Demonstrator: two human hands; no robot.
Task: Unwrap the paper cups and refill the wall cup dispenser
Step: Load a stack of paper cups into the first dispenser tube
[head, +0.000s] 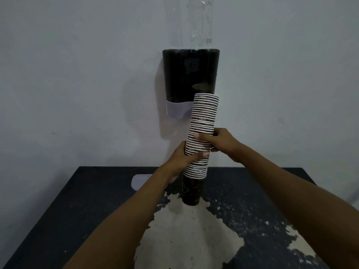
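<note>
A tall stack of paper cups (204, 117), dark with white rims, stands nearly upright in the air in front of the wall, its dark bottom cup hanging just above the table. My left hand (184, 158) grips the stack low down from the left. My right hand (217, 140) grips it a little higher from the right. The black cup dispenser (186, 74) is fixed to the wall behind the stack's top, with a white band (176, 109) at its lower end. The stack's top hides the dispenser's lower right part.
A black table (77, 210) with a large worn pale patch (190, 233) stands against the grey wall below the dispenser. A small white flat piece (138, 181) lies on the table near the wall. Clear tape (200, 20) runs up the wall above the dispenser.
</note>
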